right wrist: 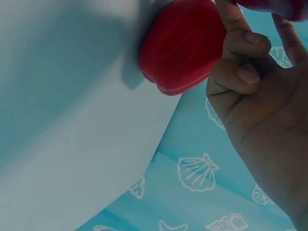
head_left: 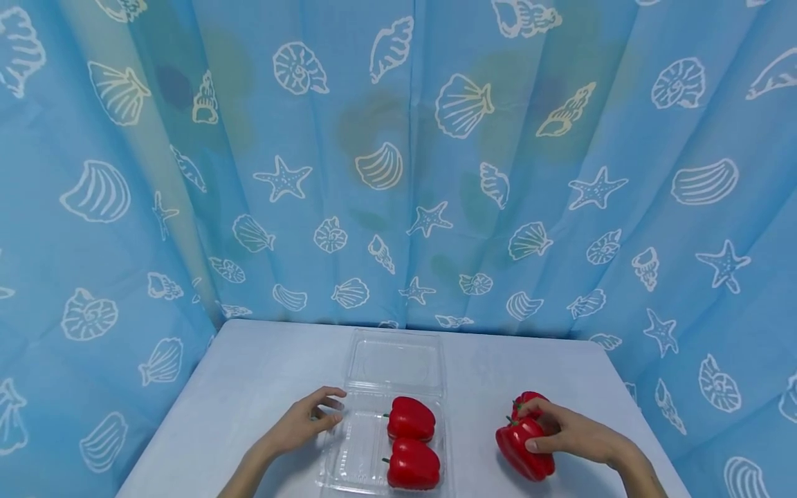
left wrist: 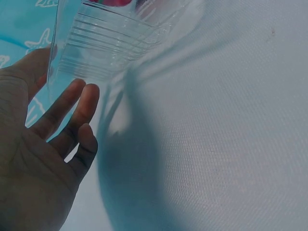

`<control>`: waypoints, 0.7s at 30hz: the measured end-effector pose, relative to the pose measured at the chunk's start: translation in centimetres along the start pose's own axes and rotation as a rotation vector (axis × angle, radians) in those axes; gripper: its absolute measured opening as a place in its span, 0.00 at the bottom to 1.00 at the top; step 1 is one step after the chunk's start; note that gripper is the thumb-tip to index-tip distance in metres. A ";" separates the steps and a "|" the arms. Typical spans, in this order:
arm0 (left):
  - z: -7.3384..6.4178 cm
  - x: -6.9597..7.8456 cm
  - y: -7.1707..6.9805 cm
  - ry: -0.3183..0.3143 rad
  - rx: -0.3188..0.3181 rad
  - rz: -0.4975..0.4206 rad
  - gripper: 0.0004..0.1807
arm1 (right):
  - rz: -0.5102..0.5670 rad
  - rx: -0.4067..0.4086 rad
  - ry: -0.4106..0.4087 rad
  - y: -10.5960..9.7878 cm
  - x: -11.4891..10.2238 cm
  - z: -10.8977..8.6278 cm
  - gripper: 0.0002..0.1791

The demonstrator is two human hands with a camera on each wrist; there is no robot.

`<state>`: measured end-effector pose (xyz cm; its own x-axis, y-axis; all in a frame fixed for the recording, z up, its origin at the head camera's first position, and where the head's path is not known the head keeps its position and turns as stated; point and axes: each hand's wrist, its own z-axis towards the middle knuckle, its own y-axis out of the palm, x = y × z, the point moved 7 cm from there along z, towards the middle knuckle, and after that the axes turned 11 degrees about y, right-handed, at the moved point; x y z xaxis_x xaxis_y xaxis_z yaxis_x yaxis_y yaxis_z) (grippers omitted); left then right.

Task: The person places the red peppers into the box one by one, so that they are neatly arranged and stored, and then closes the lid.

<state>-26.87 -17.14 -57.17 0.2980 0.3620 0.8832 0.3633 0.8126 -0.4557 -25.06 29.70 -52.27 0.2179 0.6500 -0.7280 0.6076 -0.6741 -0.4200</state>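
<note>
My right hand [head_left: 575,432] pinches a red bell pepper [head_left: 526,456] between thumb and fingers at the right of the table; this pepper [right wrist: 279,6] is mostly cut off in the right wrist view. Just behind it lies another red bell pepper [right wrist: 183,45], on the white table. A clear plastic clamshell box [head_left: 358,453] lies with its lid [head_left: 395,356] laid back, away from me. Two red bell peppers [head_left: 411,418] [head_left: 414,465] sit in its right half, stems pointing left. Beside the box's left edge is my left hand [head_left: 305,422], fingers loosely bent and holding nothing; whether fingertips touch the plastic, I cannot tell.
The white tabletop [head_left: 268,366] extends on both sides of the box. A blue curtain [head_left: 398,173] with white shells and starfish hangs behind the table and along its sides.
</note>
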 end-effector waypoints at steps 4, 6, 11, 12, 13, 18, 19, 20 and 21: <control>-0.1 0.0 0.0 -0.005 0.002 -0.004 0.24 | 0.011 0.019 -0.005 0.3 -0.4 0.1 0.38; -0.2 0.0 0.0 -0.005 0.000 -0.001 0.24 | 0.008 0.030 -0.010 0.3 -0.6 0.2 0.39; -0.2 -0.2 0.0 -0.005 0.000 0.011 0.24 | -0.002 0.052 -0.024 0.1 -1.3 0.5 0.40; -0.1 -0.3 0.0 -0.005 0.002 0.012 0.24 | -0.002 0.055 -0.025 0.1 -1.4 0.6 0.40; -0.1 -0.3 -0.1 -0.005 0.003 0.015 0.24 | -0.003 0.057 -0.027 0.0 -1.5 0.7 0.40; -0.1 -0.4 -0.1 -0.005 0.007 0.010 0.24 | 0.012 0.054 -0.037 0.0 -2.1 1.0 0.39; 0.0 -0.4 -0.1 -0.004 0.006 0.008 0.24 | 0.014 0.054 -0.038 0.0 -2.2 1.0 0.39; 0.0 -0.3 -0.1 -0.001 0.007 0.005 0.24 | 0.017 0.055 -0.040 0.0 -2.3 1.0 0.39; 0.0 -0.3 -0.1 0.003 0.008 0.007 0.24 | 0.017 0.057 -0.045 0.0 -2.5 1.1 0.39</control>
<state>-27.02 -17.30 -57.34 0.3030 0.3669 0.8795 0.3542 0.8135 -0.4613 -26.43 27.70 -51.04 0.1931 0.6225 -0.7584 0.5591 -0.7050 -0.4364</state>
